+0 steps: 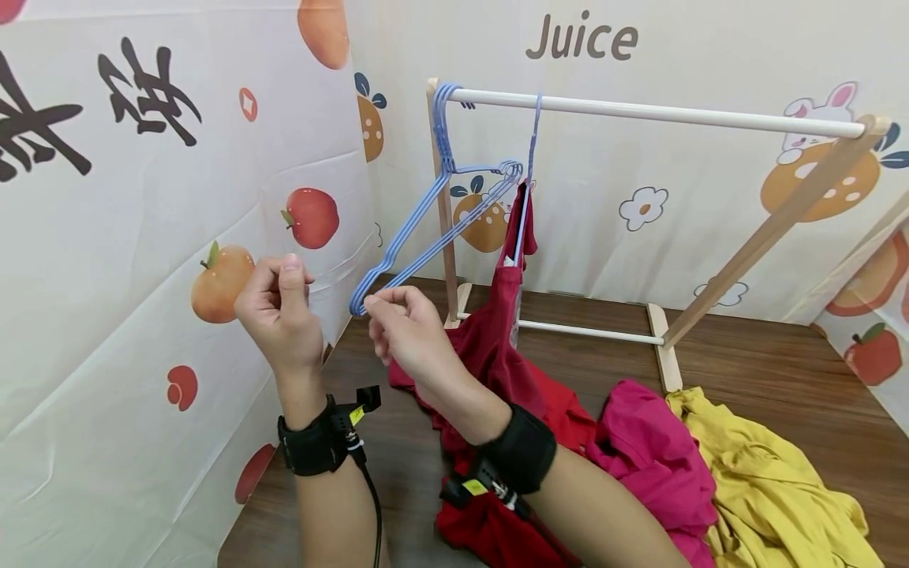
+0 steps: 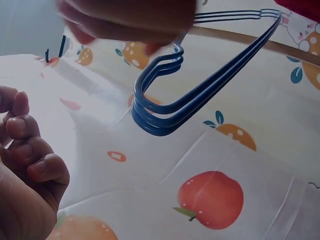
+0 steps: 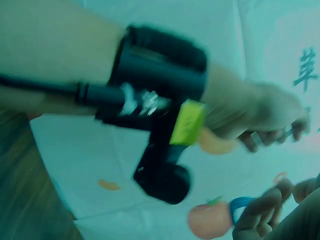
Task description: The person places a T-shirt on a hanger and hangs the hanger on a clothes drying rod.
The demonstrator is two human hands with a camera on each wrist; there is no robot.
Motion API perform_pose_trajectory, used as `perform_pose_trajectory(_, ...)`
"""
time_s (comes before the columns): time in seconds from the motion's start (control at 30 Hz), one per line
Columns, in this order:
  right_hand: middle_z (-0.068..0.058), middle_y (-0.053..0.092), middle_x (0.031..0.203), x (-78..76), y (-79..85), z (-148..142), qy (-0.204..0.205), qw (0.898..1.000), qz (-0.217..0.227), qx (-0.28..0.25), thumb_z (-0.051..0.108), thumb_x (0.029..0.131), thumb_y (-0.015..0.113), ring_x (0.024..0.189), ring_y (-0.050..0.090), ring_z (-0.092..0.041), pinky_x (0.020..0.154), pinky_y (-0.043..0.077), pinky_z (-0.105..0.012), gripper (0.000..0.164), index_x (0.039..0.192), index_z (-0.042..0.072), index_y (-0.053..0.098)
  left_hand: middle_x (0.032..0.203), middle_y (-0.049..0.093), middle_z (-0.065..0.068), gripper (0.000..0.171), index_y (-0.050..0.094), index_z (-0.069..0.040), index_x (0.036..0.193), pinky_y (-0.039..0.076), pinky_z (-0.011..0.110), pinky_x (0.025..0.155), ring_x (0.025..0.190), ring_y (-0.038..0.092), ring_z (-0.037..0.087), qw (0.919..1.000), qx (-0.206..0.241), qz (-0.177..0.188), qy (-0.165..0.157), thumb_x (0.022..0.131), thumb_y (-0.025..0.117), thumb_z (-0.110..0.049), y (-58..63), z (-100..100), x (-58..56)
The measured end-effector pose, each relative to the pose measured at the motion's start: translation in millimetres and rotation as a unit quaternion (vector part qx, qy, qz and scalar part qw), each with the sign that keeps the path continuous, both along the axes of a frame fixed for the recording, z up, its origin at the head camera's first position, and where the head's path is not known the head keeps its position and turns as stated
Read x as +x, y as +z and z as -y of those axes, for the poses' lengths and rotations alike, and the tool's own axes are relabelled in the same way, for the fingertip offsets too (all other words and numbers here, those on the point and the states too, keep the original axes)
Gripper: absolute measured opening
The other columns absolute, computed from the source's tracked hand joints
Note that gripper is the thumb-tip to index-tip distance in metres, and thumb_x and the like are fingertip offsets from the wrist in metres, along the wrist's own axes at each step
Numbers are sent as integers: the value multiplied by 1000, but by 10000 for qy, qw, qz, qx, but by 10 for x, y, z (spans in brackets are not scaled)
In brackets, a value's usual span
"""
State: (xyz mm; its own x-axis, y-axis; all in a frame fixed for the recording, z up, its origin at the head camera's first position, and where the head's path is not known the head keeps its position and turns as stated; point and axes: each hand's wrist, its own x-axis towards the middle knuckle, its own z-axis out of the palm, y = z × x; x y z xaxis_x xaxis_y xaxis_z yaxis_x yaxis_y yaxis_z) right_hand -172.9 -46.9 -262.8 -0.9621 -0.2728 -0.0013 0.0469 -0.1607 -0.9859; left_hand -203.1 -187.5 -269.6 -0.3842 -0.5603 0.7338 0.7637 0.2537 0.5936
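My left hand (image 1: 280, 315) is raised beside the wall sheet, its fingers loosely curled with nothing in them. My right hand (image 1: 408, 327), fingers bent and thumb near the index finger, overlaps the lower corner of several blue hangers (image 1: 419, 213) in the head view. Those hangers hang bunched at the rack's left end. In the left wrist view the hangers' rounded end (image 2: 155, 120) is bare, and the blurred right hand (image 2: 130, 20) is above it. Farther along the rod, a dark red garment (image 1: 507, 308) hangs from another blue hanger (image 1: 531, 142), its lower part trailing onto the floor.
The rack has a white top rod (image 1: 653, 113) and wooden legs (image 1: 767, 229). Magenta cloth (image 1: 653, 457) and yellow cloth (image 1: 774, 481) lie heaped at the right on the brown wood-look surface (image 1: 589, 304). A fruit-printed sheet (image 1: 234, 197) stands close on the left.
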Motion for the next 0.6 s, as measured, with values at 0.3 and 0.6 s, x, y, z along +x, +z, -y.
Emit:
perform_pose_trajectory(0.3,4,43,64,-343,-234,300,-992,9946,-151,276,35,100,66,56,37,-12,51,30,-25,28,98,7,65,59,46,-13,39,52,13,68,25,21,52,54,37,6,9999,-46,43,-80,97,58,-13,-1,18,19)
perform_pose_trajectory(0.6,6,38,55,-326,-306,270,-1572,9629,-1947,1014,25,101,60,49,36,-10,46,26,-24,27,79,10,58,58,45,-13,40,52,13,68,25,21,52,53,36,6,9999,7,49,-161,97,58,-13,-5,24,15)
